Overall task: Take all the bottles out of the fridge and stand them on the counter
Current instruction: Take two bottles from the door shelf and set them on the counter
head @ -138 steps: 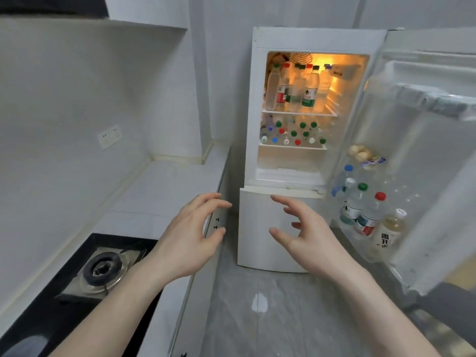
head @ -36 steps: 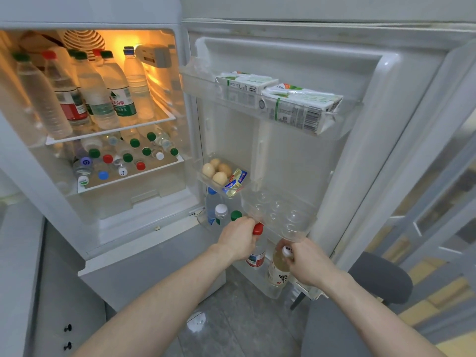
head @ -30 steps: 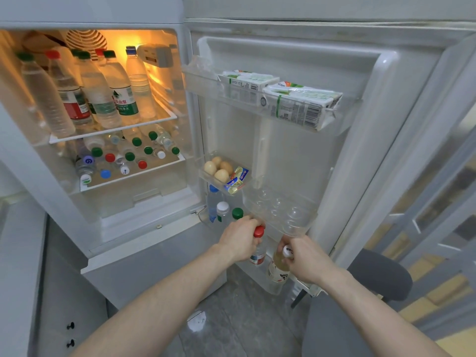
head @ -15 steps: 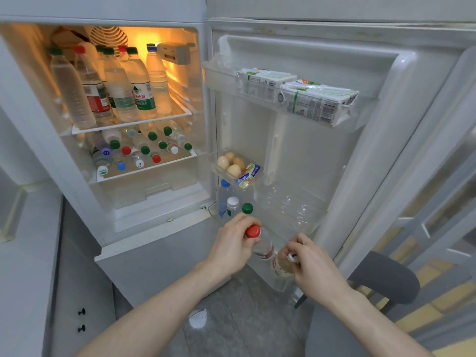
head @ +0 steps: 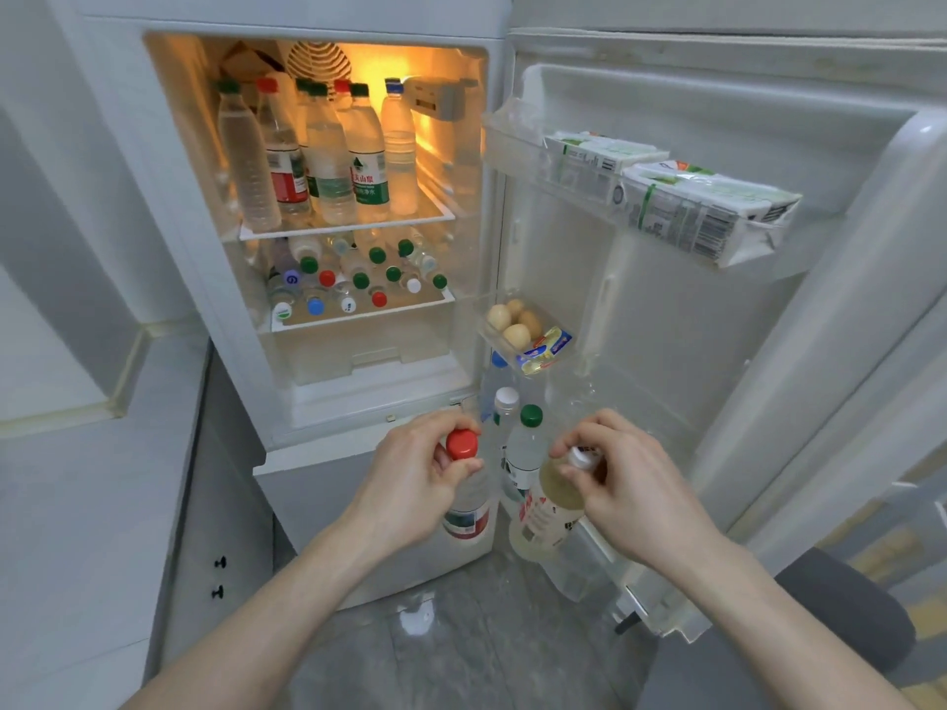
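My left hand (head: 410, 484) grips the neck of a red-capped water bottle (head: 467, 509), held clear of the fridge door's bottom rack. My right hand (head: 630, 484) pinches the neck of a white-capped bottle of yellowish liquid (head: 546, 515), also lifted off that rack. A green-capped bottle (head: 525, 443), a white-capped one (head: 506, 399) and a blue-capped one (head: 498, 360) still stand in the door rack. Several tall bottles (head: 328, 156) stand on the fridge's top shelf; several more (head: 353, 279) fill the shelf below.
The open fridge door (head: 717, 310) holds milk cartons (head: 702, 207) on its upper rack and eggs (head: 512, 322) with butter in a small tray. The white counter (head: 77, 479) lies to the left. A grey chair (head: 850, 607) stands at lower right.
Both hands took hold of bottles in the door's bottom rack and have lifted them up and toward me. My view has swung left, showing more of the counter.
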`<state>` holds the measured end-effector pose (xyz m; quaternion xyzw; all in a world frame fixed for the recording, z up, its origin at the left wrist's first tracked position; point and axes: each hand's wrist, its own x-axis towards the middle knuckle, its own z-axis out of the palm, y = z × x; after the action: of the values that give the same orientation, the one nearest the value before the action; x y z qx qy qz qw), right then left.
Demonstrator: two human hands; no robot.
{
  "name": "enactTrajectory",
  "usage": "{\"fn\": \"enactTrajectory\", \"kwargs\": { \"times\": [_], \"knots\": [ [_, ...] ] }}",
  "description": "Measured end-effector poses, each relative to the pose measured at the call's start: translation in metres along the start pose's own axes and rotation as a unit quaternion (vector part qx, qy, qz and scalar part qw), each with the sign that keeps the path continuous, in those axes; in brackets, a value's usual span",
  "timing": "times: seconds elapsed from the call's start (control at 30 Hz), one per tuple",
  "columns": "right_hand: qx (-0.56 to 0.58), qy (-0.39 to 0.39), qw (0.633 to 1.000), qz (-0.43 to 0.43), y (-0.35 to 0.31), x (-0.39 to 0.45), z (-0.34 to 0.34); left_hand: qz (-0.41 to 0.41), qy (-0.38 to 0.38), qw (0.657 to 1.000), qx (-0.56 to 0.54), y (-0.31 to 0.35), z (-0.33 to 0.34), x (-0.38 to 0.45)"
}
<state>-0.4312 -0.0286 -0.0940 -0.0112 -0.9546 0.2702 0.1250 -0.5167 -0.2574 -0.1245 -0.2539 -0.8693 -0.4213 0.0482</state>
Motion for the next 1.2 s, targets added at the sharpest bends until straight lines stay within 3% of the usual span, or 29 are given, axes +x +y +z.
{"fn": "enactTrajectory", "kwargs": {
  "times": [0.27, 0.57, 0.83, 1.2],
  "knots": [
    [0.011, -0.056, 0.996, -0.066, -0.017, 0.039, 0.018, -0.092, 0.036, 0.995, 0.021, -0.013, -0.03, -0.033],
    [0.04, -0.15, 0.977, -0.149, -0.02, 0.067, 0.024, -0.198, 0.144, 0.968, 0.052, 0.004, -0.034, -0.074],
    [0.054, -0.228, 0.943, -0.235, -0.024, 0.063, 0.034, -0.294, 0.242, 0.922, 0.065, 0.043, -0.019, -0.132],
    [0.072, -0.353, 0.864, -0.351, -0.069, -0.008, 0.056, -0.419, 0.337, 0.838, 0.095, 0.097, 0.002, -0.256]
  ]
}}
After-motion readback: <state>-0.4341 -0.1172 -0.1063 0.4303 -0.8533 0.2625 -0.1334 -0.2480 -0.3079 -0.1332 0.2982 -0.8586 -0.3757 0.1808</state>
